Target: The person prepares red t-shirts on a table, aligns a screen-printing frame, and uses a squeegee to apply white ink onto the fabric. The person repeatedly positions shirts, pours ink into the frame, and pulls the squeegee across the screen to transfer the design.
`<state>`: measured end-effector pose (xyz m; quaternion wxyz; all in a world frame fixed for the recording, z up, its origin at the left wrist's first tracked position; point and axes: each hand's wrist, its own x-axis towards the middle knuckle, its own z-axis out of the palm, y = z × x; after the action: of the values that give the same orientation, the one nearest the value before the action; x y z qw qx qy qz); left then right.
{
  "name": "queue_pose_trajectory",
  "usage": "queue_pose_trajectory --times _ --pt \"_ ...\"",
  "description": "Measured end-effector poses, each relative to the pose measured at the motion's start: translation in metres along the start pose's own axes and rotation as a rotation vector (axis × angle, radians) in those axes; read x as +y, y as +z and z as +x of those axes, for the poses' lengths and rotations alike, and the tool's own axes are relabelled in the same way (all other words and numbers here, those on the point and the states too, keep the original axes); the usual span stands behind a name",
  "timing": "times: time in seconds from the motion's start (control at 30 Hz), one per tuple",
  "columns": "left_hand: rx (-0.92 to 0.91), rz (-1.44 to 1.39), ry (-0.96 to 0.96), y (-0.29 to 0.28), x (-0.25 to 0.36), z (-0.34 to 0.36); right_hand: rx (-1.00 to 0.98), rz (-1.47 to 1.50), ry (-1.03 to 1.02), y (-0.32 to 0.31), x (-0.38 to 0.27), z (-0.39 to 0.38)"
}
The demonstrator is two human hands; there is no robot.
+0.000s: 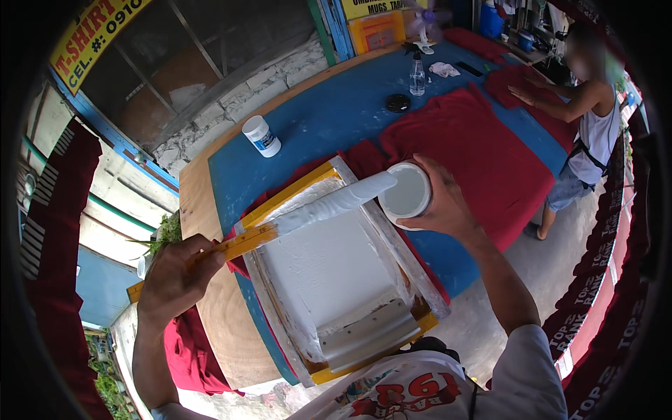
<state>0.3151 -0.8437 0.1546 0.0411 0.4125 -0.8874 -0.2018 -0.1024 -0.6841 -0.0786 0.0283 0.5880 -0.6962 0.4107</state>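
My left hand [171, 276] is closed around one end of a yellow flat stick [241, 243]. The stick's far half is thickly coated in white ink, and its tip meets the rim of a white jar [404, 190]. My right hand [448, 199] grips that jar from the right side. White ink shows inside, with the jar's mouth tilted toward me. Beneath both hands lies a wooden-framed printing screen [435, 292], its mesh smeared white. A squeegee [371, 336] with a pale metallic holder rests across its near end.
Dark red cloth [476, 168] covers much of the blue tabletop [308, 105]. A second white jar [262, 136] stands beyond the screen. Farther off are a black round lid [397, 103], a spray bottle [417, 75] and a fan [424, 28]. Another person [591, 112] handles red cloth at the right.
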Motion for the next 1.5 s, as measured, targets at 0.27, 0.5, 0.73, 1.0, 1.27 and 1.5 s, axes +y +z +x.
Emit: queue_pose_trajectory --times 0.27,0.5,0.73,1.0,1.27,1.5 --pt "0.084 0.846 0.626 0.111 0.134 0.086 0.046 0.042 -0.058 0.001 0.000 -0.003" --pt "0.052 1.169 0.865 0.150 0.170 0.127 0.067 0.056 -0.090 0.002 0.005 -0.004" --pt "-0.272 1.008 0.860 0.143 0.180 0.159 0.059 0.049 -0.179 -0.002 0.010 -0.009" --pt "-0.469 0.465 0.570 0.136 0.180 0.190 0.070 0.115 -0.186 -0.007 0.023 -0.010" --pt "-0.685 0.309 0.196 0.141 0.172 0.208 0.080 0.109 -0.178 -0.006 0.022 -0.011" --pt "-0.658 0.178 -0.023 0.127 0.154 0.197 0.069 0.122 -0.168 -0.008 0.019 -0.010"
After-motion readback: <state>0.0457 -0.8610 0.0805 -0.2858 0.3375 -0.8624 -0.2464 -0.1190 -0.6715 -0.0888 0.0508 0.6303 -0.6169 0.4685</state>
